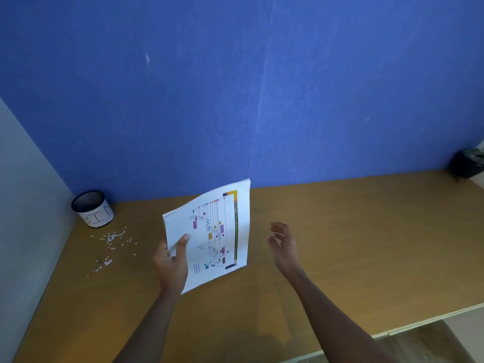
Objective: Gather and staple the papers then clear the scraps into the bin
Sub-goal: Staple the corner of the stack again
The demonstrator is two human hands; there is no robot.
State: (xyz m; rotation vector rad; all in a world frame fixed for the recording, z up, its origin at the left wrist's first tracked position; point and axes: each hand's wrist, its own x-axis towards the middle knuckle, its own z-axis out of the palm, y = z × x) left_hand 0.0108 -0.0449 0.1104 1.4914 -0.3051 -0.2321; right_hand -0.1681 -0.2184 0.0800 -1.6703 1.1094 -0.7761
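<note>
One stack of papers (209, 231), one bin (93, 209), many scattered scraps (112, 239), two hands.

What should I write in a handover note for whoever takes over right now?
Left hand: grip closed on the stack of papers, thumb on top, stack lifted and tilted above the desk.
Right hand: open, empty, beside the stack, not touching it.
Bin: upright in the far left corner of the desk.
Scraps: scattered on the desk just in front of the bin.
Dark object at the far right edge: possibly the stapler, too blurred to tell.
Done: papers gathered in one hand.
Left: stapling (no staple visible), then sweeping the scraps into the bin.
</note>
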